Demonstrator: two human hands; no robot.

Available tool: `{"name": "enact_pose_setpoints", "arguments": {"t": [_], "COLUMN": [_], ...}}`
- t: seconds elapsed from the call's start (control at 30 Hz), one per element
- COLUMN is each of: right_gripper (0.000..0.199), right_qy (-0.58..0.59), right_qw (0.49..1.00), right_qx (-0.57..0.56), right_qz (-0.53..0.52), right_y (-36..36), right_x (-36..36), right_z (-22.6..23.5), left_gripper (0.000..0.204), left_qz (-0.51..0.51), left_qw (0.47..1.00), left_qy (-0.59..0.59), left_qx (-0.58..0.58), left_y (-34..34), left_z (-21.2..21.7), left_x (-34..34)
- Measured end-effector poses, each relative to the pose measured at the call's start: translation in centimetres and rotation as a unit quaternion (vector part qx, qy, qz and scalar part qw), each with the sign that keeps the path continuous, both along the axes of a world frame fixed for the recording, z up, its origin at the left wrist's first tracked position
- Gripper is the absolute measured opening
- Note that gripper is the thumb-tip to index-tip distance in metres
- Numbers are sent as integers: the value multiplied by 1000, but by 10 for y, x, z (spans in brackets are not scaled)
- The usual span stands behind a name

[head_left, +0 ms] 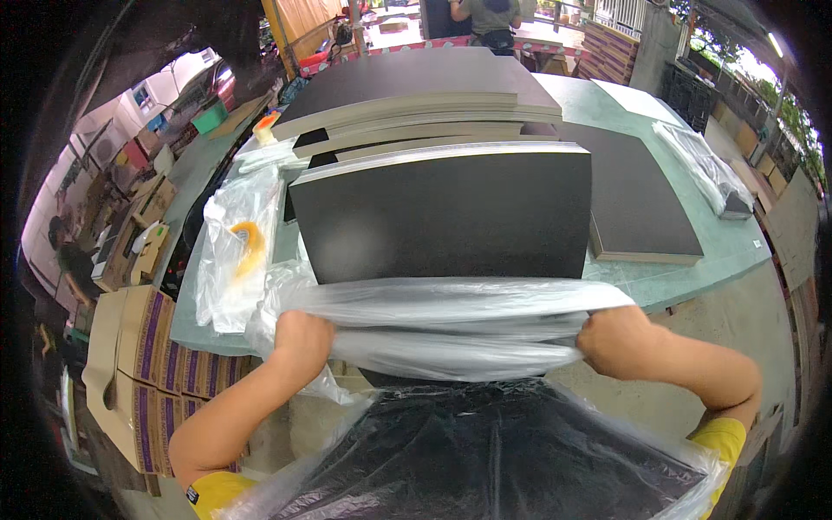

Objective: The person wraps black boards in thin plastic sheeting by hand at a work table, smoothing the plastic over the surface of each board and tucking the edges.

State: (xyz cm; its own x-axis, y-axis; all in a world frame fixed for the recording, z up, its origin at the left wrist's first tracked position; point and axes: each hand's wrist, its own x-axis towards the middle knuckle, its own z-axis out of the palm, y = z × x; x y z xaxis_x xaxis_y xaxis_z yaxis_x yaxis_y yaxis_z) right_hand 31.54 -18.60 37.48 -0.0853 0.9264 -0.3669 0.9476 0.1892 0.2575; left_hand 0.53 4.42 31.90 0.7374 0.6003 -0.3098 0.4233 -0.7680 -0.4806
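Note:
My left hand point(303, 342) and my right hand point(617, 342) are both closed in fists on a clear plastic bag point(459, 316), gathered in folds and stretched between them. The plastic lies across the lower part of a stack of black boards point(451, 212), tilted up with its broad face toward me. Pale edges of several boards show along its top. A small dark strip of board shows below the plastic. Closer to me, more clear plastic point(503, 451) spreads over something dark that I cannot make out.
Behind are flat piles of black boards point(416, 74) on the green table point(719, 247). Another black board pile point(641, 195) lies right. Plastic bags point(221, 286) and a yellow tape roll point(250, 250) lie left, cardboard boxes point(139, 407) below. A person point(490, 17) stands at the back.

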Motion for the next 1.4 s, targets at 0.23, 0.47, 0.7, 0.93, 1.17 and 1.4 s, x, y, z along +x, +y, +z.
{"name": "enact_pose_setpoints", "arguments": {"t": [0.23, 0.47, 0.7, 0.93, 1.17, 1.4], "right_gripper": [9, 49, 62, 64, 75, 63], "right_qy": [313, 349, 280, 233, 130, 157], "right_qw": [687, 817, 815, 803, 797, 762], "right_qx": [635, 444, 497, 534, 577, 620], "right_qz": [-163, -115, -102, -130, -124, -107], "right_y": [21, 62, 85, 50, 17, -17], "right_x": [113, 70, 106, 72, 53, 43], "right_z": [43, -3, 4, 15, 13, 7], "left_gripper": [34, 25, 59, 51, 44, 41], "left_qz": [-78, 184, -5, 43, -26, -43], "left_qw": [793, 733, 775, 805, 759, 761], "left_qy": [-239, -654, -630, -591, -650, -644], "left_qx": [-555, 30, -54, -30, 27, 71], "left_y": [-54, 71, 67, 27, 13, 1], "left_z": [40, 30, 59, 68, 59, 73], "left_x": [1, -14, 39, 32, 15, 14]}}
